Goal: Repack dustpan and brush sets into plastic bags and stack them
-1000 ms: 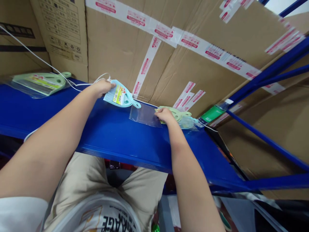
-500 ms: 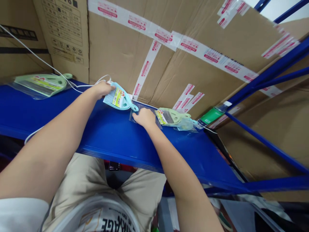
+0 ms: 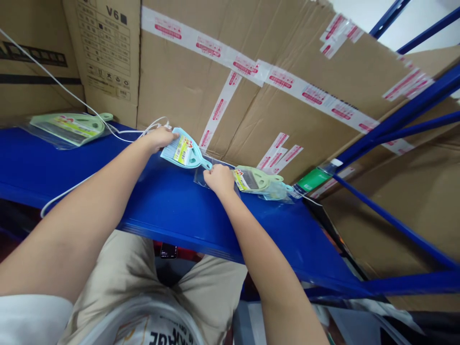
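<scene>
My left hand [image 3: 158, 139] grips the wide end of a small light-blue dustpan [image 3: 185, 152] with a yellow label, holding it just above the blue shelf [image 3: 151, 201]. My right hand [image 3: 218, 178] is closed on the edge of a clear plastic bag [image 3: 201, 176] lying flat on the shelf, right beside the dustpan's handle tip. To the right of that hand lie a pale-green dustpan [image 3: 256, 179] and another bagged one beneath it.
A bagged green dustpan [image 3: 70, 127] lies far left on the shelf. A white cable [image 3: 118, 129] runs across it. Taped cardboard boxes [image 3: 251, 86] stand behind. A green-labelled bottle [image 3: 316, 178] lies at the right by blue rack beams [image 3: 395, 220].
My right hand left the green dustpans at the right, moved left onto the clear bag, and closed on its edge. The left hand kept holding the blue dustpan, handle now nearer the bag.
</scene>
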